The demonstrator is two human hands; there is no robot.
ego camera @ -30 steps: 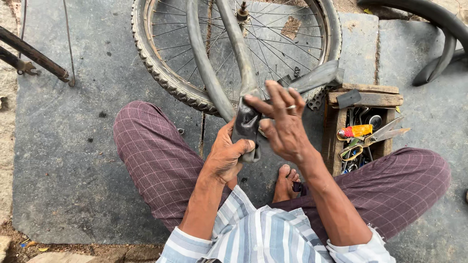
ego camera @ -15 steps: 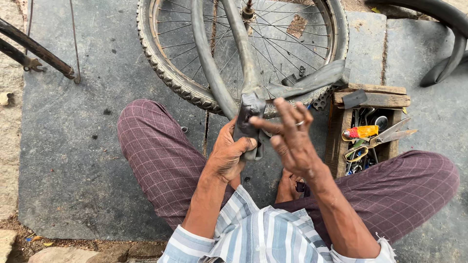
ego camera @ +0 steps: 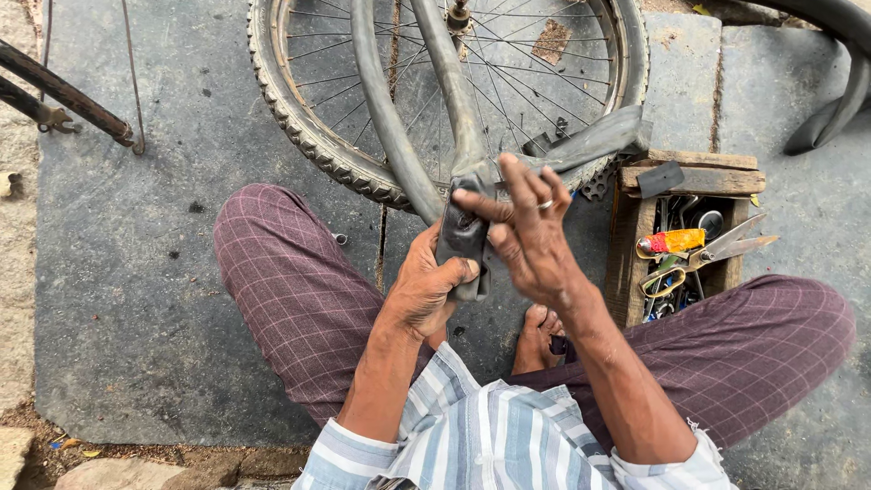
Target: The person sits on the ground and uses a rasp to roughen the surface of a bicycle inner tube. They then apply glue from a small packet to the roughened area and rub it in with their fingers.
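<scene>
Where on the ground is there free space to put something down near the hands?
The widest bare patch is the grey stone slab, bordered by the left knee, the bicycle wheel and the metal rod. It is crowded between the left hand and right hand, which hold the inner tube, and at the wooden tool box.

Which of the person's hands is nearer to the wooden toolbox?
Right. The right hand is raised just left of the wooden toolbox, fingers spread over the inner tube; the left hand grips that tube farther away.
</scene>
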